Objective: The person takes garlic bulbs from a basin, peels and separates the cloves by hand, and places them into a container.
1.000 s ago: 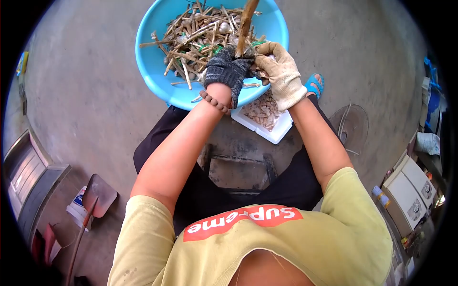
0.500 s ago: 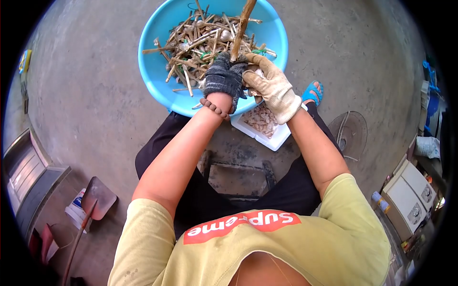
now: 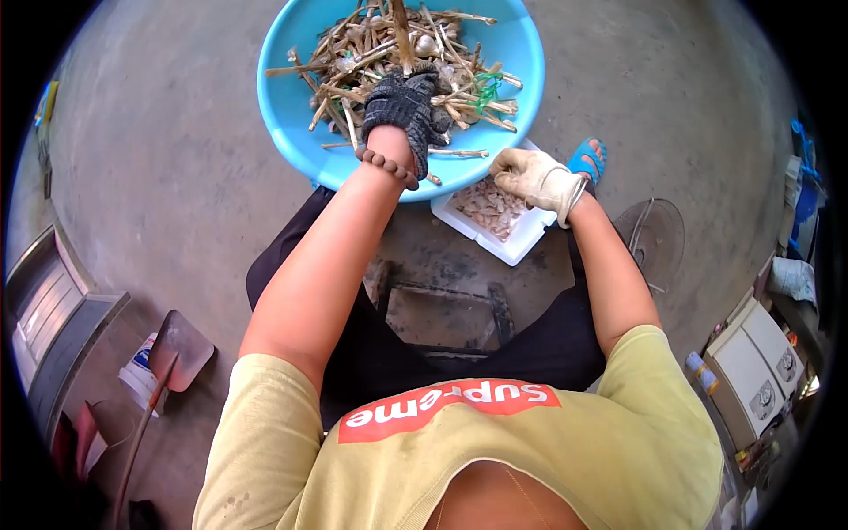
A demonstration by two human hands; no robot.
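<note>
A dark grey glove covers my left hand, which is closed around the lower end of a thick dry stalk over the blue basin. Dry garlic stems and bulbs lie heaped in the basin, with green ties among them. My right hand, in a cream glove, is above the right part of a white foam box holding garlic cloves. Its fingers are curled together; anything between them is too small to make out.
Below the basin a dark low frame stands between my legs. A round wire fan guard is at the right, beside my sandalled foot. A shovel and white bucket stand at the left, cardboard boxes at the far right.
My right hand has moved away from my left hand, down and right to the foam box. My left hand has shifted slightly up and left with the stalk.
</note>
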